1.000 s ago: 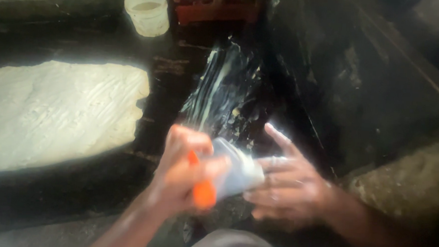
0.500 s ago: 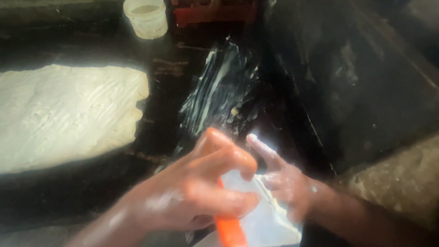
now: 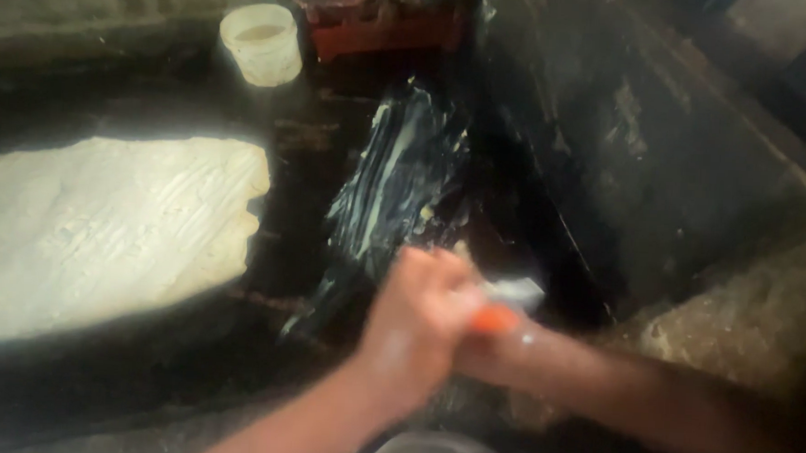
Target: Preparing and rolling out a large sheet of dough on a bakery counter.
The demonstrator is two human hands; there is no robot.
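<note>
My left hand (image 3: 416, 331) is closed round the orange handle (image 3: 494, 319) of a scraper, blade (image 3: 518, 293) angled beside the smeared black sheet (image 3: 395, 190). My right hand (image 3: 484, 352) sits hidden behind it; I cannot tell its grip

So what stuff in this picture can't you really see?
- Right hand: head view, mostly hidden behind the left hand.
- Orange-handled tool: blurred by motion; its pale blade end is unclear.
- White bucket: contents too dim to tell.
- Red crate: cut off by the top edge.
</note>
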